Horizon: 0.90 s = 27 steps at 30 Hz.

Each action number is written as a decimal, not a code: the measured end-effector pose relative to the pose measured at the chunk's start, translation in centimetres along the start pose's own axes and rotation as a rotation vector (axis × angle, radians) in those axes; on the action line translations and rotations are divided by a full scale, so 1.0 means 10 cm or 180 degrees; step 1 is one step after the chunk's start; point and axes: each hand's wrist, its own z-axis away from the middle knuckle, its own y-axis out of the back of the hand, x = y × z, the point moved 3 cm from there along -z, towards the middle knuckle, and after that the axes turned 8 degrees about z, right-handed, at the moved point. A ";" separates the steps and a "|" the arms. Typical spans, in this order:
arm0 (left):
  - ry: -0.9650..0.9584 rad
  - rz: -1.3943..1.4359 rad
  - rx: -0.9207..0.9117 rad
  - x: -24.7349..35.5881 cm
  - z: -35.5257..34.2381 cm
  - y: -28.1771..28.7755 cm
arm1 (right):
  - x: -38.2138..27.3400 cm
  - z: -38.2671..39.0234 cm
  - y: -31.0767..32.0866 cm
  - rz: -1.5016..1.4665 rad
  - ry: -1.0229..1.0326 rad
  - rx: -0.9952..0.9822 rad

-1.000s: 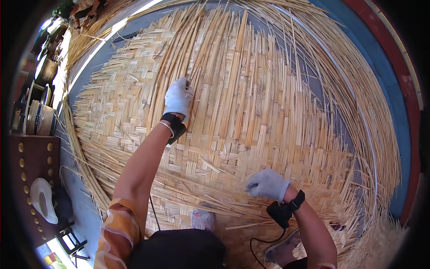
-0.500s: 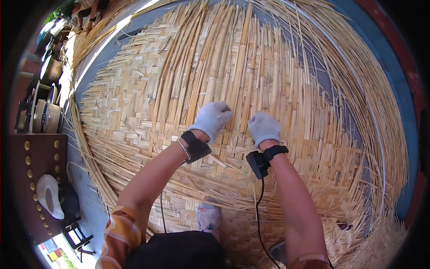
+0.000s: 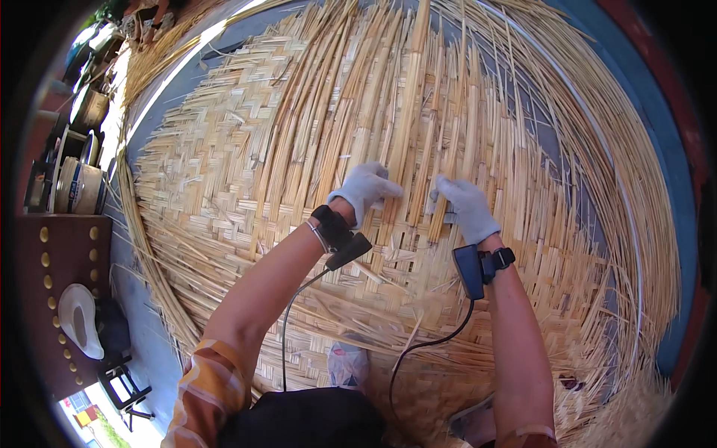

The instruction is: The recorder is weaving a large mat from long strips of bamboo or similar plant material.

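A large mat of pale, split reed or bamboo strips lies before me, woven in a zigzag at its left and near parts. Long loose-ended strips run away from me across its middle. My left hand, in a white knit glove, rests at these strips with a finger stretched out to the right. To the right, my right hand, gloved alike, has its fingers closed around a strip whose near end points toward me. Its fingertips are partly hidden by the strip.
Bundles of long, loose strips curve along the right side, beside a blue edge. At left stand a dark red studded panel, a pale hat and a small black stool. Another person's arm shows far left. Cables hang from my wrists.
My right hand has moved right and its fingers have turned around a strip. My left hand has shifted slightly right, a finger now extended. Some middle strips have shifted.
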 end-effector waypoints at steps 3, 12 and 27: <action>-0.0562 0.0262 -0.0104 0.03 0.07 -0.01 | -0.12 0.00 -0.11 -0.0019 0.0396 -0.0582; -0.0234 -0.0093 -0.0078 0.04 0.06 0.00 | -0.28 0.17 -0.19 -0.2218 -0.0810 -0.1983; -0.1139 0.0958 -0.0087 0.20 0.62 0.01 | -0.27 -0.35 -0.17 0.3556 0.1447 -0.2575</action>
